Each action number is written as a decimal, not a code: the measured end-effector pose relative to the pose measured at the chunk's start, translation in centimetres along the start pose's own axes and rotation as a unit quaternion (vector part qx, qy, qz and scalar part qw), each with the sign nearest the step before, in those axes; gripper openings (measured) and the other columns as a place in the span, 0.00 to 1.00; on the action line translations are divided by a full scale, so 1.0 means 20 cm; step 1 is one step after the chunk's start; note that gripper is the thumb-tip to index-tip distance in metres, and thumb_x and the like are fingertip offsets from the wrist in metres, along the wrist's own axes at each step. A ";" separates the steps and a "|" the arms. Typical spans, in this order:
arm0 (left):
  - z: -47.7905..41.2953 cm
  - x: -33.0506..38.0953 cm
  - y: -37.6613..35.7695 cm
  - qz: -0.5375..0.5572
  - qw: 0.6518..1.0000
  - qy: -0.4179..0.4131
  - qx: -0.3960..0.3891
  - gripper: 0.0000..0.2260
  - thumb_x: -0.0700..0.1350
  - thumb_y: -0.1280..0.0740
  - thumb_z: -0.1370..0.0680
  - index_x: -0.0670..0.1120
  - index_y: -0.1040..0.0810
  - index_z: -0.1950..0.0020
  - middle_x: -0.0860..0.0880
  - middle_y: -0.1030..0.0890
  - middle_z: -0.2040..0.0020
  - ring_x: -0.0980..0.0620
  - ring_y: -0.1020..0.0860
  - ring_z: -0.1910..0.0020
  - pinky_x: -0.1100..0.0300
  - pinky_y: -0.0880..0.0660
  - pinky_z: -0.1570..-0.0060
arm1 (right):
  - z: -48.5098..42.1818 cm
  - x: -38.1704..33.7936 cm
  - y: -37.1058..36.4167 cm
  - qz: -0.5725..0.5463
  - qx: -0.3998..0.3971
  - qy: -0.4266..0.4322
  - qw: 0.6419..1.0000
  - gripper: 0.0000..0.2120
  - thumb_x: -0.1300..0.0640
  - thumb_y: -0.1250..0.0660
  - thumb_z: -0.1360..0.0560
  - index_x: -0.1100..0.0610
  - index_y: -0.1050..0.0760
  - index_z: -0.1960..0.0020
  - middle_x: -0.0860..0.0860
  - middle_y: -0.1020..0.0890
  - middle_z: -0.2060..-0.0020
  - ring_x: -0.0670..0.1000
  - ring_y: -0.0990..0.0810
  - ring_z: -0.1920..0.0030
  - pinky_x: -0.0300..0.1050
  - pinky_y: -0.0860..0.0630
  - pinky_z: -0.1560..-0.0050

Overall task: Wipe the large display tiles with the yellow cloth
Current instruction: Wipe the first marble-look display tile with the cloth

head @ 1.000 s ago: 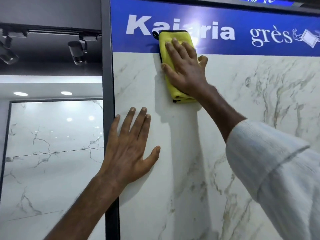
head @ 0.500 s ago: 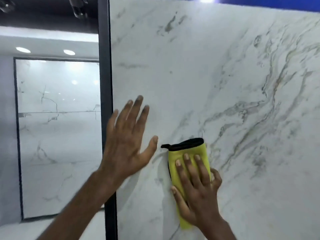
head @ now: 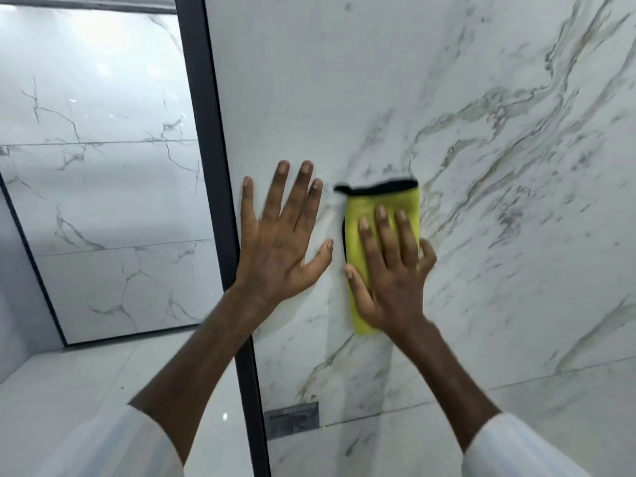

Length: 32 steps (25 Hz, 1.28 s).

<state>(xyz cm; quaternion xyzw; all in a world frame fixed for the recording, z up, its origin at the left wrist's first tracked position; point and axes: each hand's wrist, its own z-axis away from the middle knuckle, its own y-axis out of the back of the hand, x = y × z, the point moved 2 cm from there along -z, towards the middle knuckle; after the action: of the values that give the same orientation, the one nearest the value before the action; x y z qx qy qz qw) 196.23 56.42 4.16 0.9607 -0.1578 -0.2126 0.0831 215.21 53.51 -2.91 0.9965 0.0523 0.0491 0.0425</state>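
Standing upright against the marble-look display tile point(head: 430, 98), the folded yellow cloth point(head: 361, 215) has its long axis running up and down the tile face, its black-trimmed short edge on top and its lower end hidden under the heel of the right hand point(head: 387, 270). That hand lies flat over the cloth, fingers point(head: 383, 232) extended upward and slightly spread, thumb out to the left past the cloth's edge, pinning the cloth to the tile under an open palm rather than closing around it. Just beside it, the left hand point(head: 280, 242) is splayed wide and empty on the bare tile, fingers pointing up, its wrist crossing the dark vertical frame strip point(head: 203, 132) at the tile's left border. Both forearms rise from pale sleeves point(head: 113, 449) at the bottom. A small grey label plate point(head: 292, 420) sits low on the tile near the frame. Compared with half a second ago, the cloth keeps the same upright orientation and the same flat-handed press, but the two hands now sit closer to level with each other, and the lower part of the tile with its label has come into view.
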 end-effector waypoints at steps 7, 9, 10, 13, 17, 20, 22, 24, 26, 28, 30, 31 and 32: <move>0.00 0.00 0.00 0.007 1.000 0.001 -0.007 0.37 0.60 0.39 0.18 0.41 0.43 0.15 0.40 0.43 0.15 0.35 0.46 0.16 0.28 0.56 0.22 | 0.34 -0.07 -0.01 -0.009 -0.035 0.037 0.999 0.32 0.41 0.40 0.18 0.53 0.38 0.18 0.53 0.39 0.18 0.59 0.39 0.20 0.71 0.33 0.36; 0.00 0.00 0.00 0.008 1.000 0.003 -0.008 0.37 0.60 0.40 0.17 0.41 0.44 0.15 0.40 0.44 0.15 0.35 0.46 0.16 0.28 0.55 0.22 | 0.05 -0.05 0.01 -0.015 -0.004 0.021 1.000 0.31 0.42 0.39 0.18 0.54 0.36 0.19 0.55 0.36 0.19 0.59 0.38 0.20 0.69 0.33 0.35; 0.01 0.00 -0.01 0.005 1.000 0.006 -0.010 0.36 0.61 0.41 0.17 0.42 0.44 0.15 0.40 0.44 0.15 0.35 0.46 0.16 0.29 0.55 0.22 | -0.05 -0.04 0.01 -0.009 0.016 0.001 1.000 0.31 0.42 0.38 0.18 0.55 0.35 0.20 0.55 0.36 0.20 0.59 0.37 0.20 0.69 0.33 0.35; 0.07 0.02 -0.02 0.002 1.000 0.008 -0.013 0.36 0.60 0.42 0.17 0.41 0.43 0.15 0.39 0.43 0.15 0.35 0.46 0.16 0.30 0.56 0.22 | 0.07 -0.04 -0.02 -0.012 0.032 -0.032 0.999 0.31 0.42 0.39 0.18 0.55 0.37 0.19 0.56 0.36 0.19 0.59 0.40 0.19 0.68 0.35 0.32; 0.12 0.06 -0.03 0.000 1.000 0.010 -0.016 0.36 0.59 0.40 0.18 0.41 0.42 0.15 0.38 0.42 0.16 0.34 0.45 0.16 0.31 0.57 0.21 | 0.94 -0.07 -0.05 0.014 -0.079 -0.007 0.997 0.29 0.40 0.43 0.17 0.53 0.39 0.20 0.53 0.46 0.16 0.60 0.43 0.19 0.68 0.34 0.35; 0.10 0.07 -0.04 -0.001 1.000 0.008 -0.010 0.36 0.59 0.40 0.18 0.40 0.42 0.15 0.38 0.42 0.16 0.34 0.46 0.16 0.31 0.57 0.21 | 1.17 -0.07 -0.04 0.003 -0.120 -0.008 0.993 0.28 0.39 0.43 0.17 0.52 0.38 0.22 0.51 0.47 0.16 0.60 0.42 0.21 0.69 0.34 0.39; 0.11 0.06 -0.03 -0.006 1.000 0.014 -0.008 0.36 0.59 0.40 0.18 0.40 0.42 0.16 0.38 0.42 0.16 0.34 0.46 0.16 0.29 0.55 0.21 | 0.96 -0.04 -0.03 -0.026 -0.096 0.005 0.995 0.29 0.40 0.40 0.18 0.51 0.37 0.21 0.51 0.44 0.17 0.60 0.40 0.22 0.68 0.35 0.37; 0.12 0.09 -0.03 -0.009 0.999 0.036 -0.006 0.36 0.58 0.39 0.18 0.39 0.41 0.16 0.37 0.42 0.16 0.33 0.46 0.17 0.27 0.53 0.22 | 0.57 0.03 -0.01 -0.031 -0.044 -0.001 0.999 0.31 0.40 0.39 0.19 0.51 0.37 0.20 0.52 0.38 0.19 0.59 0.39 0.21 0.66 0.35 0.34; 0.11 0.19 -0.03 0.011 0.999 0.046 -0.007 0.35 0.59 0.39 0.18 0.42 0.40 0.16 0.38 0.43 0.16 0.30 0.47 0.17 0.26 0.53 0.23 | 0.23 0.16 0.01 -0.023 -0.008 -0.029 0.999 0.32 0.40 0.38 0.19 0.53 0.36 0.20 0.54 0.36 0.20 0.59 0.38 0.21 0.65 0.36 0.34; 0.13 0.30 -0.05 0.023 0.999 0.021 -0.020 0.36 0.60 0.38 0.19 0.45 0.39 0.16 0.41 0.43 0.15 0.32 0.46 0.17 0.27 0.52 0.23 | 0.16 0.26 0.02 -0.020 0.014 -0.051 0.998 0.32 0.40 0.37 0.19 0.53 0.36 0.19 0.54 0.36 0.19 0.58 0.39 0.20 0.66 0.34 0.35; 0.15 0.34 -0.09 0.005 1.000 0.000 -0.023 0.38 0.62 0.36 0.21 0.44 0.39 0.16 0.43 0.41 0.15 0.37 0.44 0.16 0.28 0.51 0.23 | 0.42 0.32 0.01 -0.016 -0.009 -0.050 0.999 0.32 0.40 0.39 0.19 0.53 0.38 0.19 0.54 0.39 0.18 0.59 0.40 0.20 0.66 0.35 0.34; 0.15 0.34 -0.11 -0.007 1.000 -0.001 -0.024 0.39 0.63 0.36 0.21 0.43 0.38 0.16 0.44 0.40 0.15 0.38 0.44 0.16 0.29 0.51 0.23 | 0.62 0.33 0.00 -0.009 -0.029 -0.045 0.999 0.32 0.40 0.40 0.18 0.53 0.39 0.19 0.53 0.41 0.18 0.60 0.41 0.20 0.66 0.35 0.34; 0.15 0.33 -0.11 -0.010 1.000 0.002 -0.022 0.39 0.63 0.36 0.22 0.43 0.38 0.16 0.44 0.40 0.15 0.38 0.43 0.16 0.29 0.51 0.23 | 0.82 0.34 0.00 0.002 -0.052 -0.034 0.998 0.31 0.40 0.41 0.18 0.53 0.39 0.20 0.52 0.43 0.17 0.60 0.42 0.21 0.67 0.35 0.35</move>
<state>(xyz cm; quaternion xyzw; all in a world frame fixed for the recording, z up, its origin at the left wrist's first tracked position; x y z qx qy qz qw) 201.28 56.02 -1.51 0.9605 -0.1436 -0.2152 0.1024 223.57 52.86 -18.56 0.9941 0.0465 0.0176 0.0960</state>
